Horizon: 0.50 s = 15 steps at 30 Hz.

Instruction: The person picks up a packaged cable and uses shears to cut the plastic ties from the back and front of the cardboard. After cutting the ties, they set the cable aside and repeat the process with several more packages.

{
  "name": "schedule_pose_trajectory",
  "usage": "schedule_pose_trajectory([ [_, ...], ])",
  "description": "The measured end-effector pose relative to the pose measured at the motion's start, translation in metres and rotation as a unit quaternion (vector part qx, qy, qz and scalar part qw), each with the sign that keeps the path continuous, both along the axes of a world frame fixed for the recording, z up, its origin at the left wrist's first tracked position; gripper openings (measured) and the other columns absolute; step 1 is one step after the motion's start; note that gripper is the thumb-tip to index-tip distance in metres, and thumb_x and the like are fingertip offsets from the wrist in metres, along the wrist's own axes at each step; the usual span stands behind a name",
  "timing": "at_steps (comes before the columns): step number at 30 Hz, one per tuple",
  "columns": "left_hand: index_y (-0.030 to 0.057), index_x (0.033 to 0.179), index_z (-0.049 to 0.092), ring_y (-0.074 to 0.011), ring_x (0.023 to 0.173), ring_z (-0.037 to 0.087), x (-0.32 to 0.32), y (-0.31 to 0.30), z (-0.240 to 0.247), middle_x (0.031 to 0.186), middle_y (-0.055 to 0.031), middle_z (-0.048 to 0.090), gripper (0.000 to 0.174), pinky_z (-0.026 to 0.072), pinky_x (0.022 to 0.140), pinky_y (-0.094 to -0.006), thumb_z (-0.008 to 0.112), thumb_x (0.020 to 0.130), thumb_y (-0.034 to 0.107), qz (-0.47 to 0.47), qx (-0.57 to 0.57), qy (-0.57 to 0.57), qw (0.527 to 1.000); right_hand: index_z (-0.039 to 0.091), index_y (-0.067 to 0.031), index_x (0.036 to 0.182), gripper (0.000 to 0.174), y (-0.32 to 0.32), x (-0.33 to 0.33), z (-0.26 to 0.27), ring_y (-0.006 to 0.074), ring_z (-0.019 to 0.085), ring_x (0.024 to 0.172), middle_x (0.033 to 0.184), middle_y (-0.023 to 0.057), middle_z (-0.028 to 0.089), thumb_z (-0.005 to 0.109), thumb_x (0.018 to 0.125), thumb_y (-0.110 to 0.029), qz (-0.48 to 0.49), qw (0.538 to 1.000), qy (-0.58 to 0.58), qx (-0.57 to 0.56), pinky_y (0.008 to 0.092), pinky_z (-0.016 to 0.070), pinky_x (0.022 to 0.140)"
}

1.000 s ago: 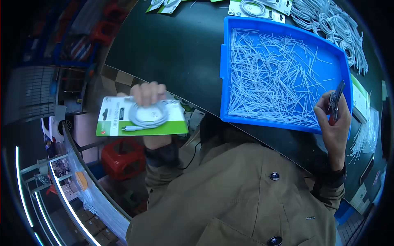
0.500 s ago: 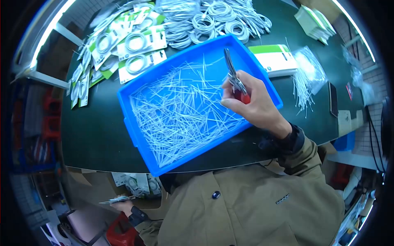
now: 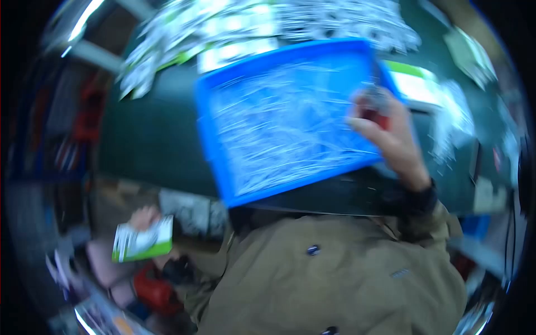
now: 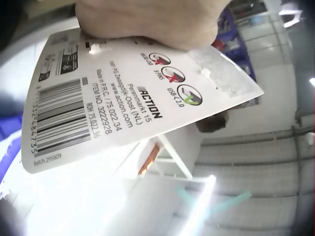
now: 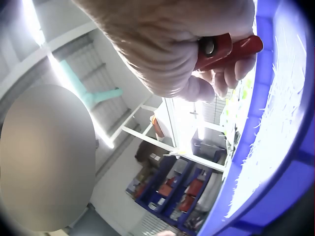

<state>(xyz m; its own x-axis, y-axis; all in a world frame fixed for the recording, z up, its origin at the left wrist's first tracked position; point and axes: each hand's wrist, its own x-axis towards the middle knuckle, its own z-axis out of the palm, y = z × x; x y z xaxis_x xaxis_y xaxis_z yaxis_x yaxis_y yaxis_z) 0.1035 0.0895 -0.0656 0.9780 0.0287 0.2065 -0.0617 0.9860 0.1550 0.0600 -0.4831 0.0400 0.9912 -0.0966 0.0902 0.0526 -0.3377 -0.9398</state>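
Note:
At the lower left of the head view, my left hand (image 3: pixel 145 218) grips a green and white cable card (image 3: pixel 143 240) by its upper edge, beyond the table's near edge. The left wrist view shows the card's printed back (image 4: pixel 113 103), with a barcode, under the hand (image 4: pixel 152 22). My right hand (image 3: pixel 391 134) is curled round a red-handled tool (image 3: pixel 376 118) over the right side of a blue tray (image 3: pixel 213 162). White thin strips (image 3: pixel 279 128) lie in the tray. In the right wrist view the red handles (image 5: pixel 229 51) stick out of the hand (image 5: pixel 172 44).
Carded cables (image 3: pixel 237 25) and bundled grey cables (image 3: pixel 346 22) lie behind the tray. To its right are a stack of cards (image 3: pixel 416 89) and a clear bag (image 3: pixel 453 111) with strips. Below the table edge at left, more cards (image 3: pixel 187 212) are in a box. A red stool (image 3: pixel 156 290) stands lower left.
The head view has swung about and is blurred. The card in my left hand, seen edge-on half a second ago, now shows its green and white face. My right hand still holds the tool.

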Motion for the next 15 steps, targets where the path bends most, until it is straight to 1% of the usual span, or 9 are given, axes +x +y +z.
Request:
schedule_pose_trajectory([
  [1,0.0141,0.076,0.042,-0.0144,0.062,0.038,0.002,-0.027,0.025,0.067,-0.0001,0.037,0.031,0.0406,0.072,-0.032,0.042,0.107,0.016,-0.01,0.023,-0.04,0.999,0.063,0.0005,0.12,0.027,0.006,0.001,-0.002,0.0112,0.065,0.09,0.099,0.0049,0.069,0.073,0.096,-0.005,-0.028,1.0,-0.003,0.006,0.0269,0.0546,0.081],
  [2,0.0137,0.076,0.044,-0.0147,0.063,0.039,0.002,-0.049,0.047,0.067,-0.0003,0.039,0.033,0.0416,0.073,-0.0327,0.041,0.109,0.016,-0.025,0.036,-0.075,0.996,0.063,0.0005,0.122,0.026,0.007,0.001,-0.006,0.0103,0.064,0.09,0.1,0.0044,0.068,0.072,0.097,-0.004,-0.038,0.999,-0.014,-0.02,0.0263,0.0537,0.082],
  [4,0.013,0.076,0.047,-0.0153,0.064,0.041,0.018,-0.091,0.073,0.066,-0.0009,0.042,0.036,0.0436,0.076,-0.034,0.039,0.111,0.017,-0.067,0.062,-0.133,0.987,0.063,0.0007,0.125,0.026,0.008,0.004,-0.017,0.0084,0.062,0.092,0.1,0.0034,0.065,0.069,0.1,-0.001,-0.062,0.995,-0.035,-0.074,0.025,0.052,0.083],
  [5,0.0126,0.077,0.048,-0.0156,0.065,0.043,0.025,-0.106,0.079,0.066,-0.0011,0.044,0.038,0.0447,0.077,-0.0346,0.038,0.113,0.017,-0.082,0.072,-0.149,0.983,0.063,0.0,0.124,0.026,0.016,0.004,-0.015,0.0077,0.06,0.089,0.099,0.0024,0.064,0.07,0.099,-0.001,-0.049,0.997,-0.033,-0.05,0.0248,0.051,0.08],
  [7,0.0118,0.077,0.051,-0.0162,0.066,0.045,0.041,-0.133,0.085,0.066,-0.0017,0.047,0.042,0.0467,0.08,-0.036,0.036,0.115,0.018,-0.109,0.072,-0.165,0.977,0.063,-0.0009,0.122,0.026,0.029,0.001,-0.01,0.007,0.059,0.085,0.097,0.0014,0.063,0.072,0.097,0.0,-0.02,0.999,-0.028,-0.026,0.0246,0.05,0.075],
  [10,0.0114,0.076,0.054,-0.0173,0.067,0.049,0.057,-0.174,0.084,0.064,-0.0027,0.049,0.058,0.0503,0.086,-0.0386,0.027,0.121,0.036,-0.166,0.032,-0.186,0.968,0.062,-0.0014,0.118,0.028,0.056,-0.004,0.003,0.0074,0.06,0.084,0.095,0.0019,0.063,0.076,0.094,-0.002,0.027,0.999,-0.033,-0.031,0.0253,0.0508,0.073],
  [12,0.012,0.078,0.053,-0.0174,0.068,0.046,0.06,-0.2,0.081,0.065,-0.0016,0.046,0.057,0.0471,0.085,-0.0398,0.026,0.12,0.039,-0.197,0.014,-0.19,0.962,0.062,-0.0014,0.116,0.03,0.072,-0.006,0.006,0.0094,0.063,0.084,0.095,0.0038,0.064,0.079,0.092,-0.004,0.073,0.996,-0.05,-0.023,0.0279,0.0529,0.073],
  [13,0.0123,0.079,0.053,-0.0174,0.068,0.044,0.062,-0.211,0.079,0.066,-0.001,0.044,0.057,0.0455,0.084,-0.0404,0.025,0.12,0.04,-0.211,0.005,-0.193,0.958,0.062,-0.0014,0.115,0.031,0.079,-0.005,0.005,0.011,0.065,0.084,0.095,0.0051,0.066,0.081,0.091,-0.005,0.102,0.992,-0.073,-0.028,0.0299,0.0544,0.073],
  [15,0.0125,0.08,0.053,-0.0174,0.069,0.044,0.064,-0.228,0.077,0.067,-0.0012,0.045,0.058,0.0452,0.085,-0.0414,0.023,0.12,0.042,-0.24,0.016,-0.194,0.951,0.061,-0.0018,0.114,0.035,0.094,-0.005,0.007,0.0187,0.069,0.082,0.096,0.0096,0.068,0.083,0.087,-0.005,0.134,0.986,-0.096,-0.028,0.0341,0.0565,0.073],
])
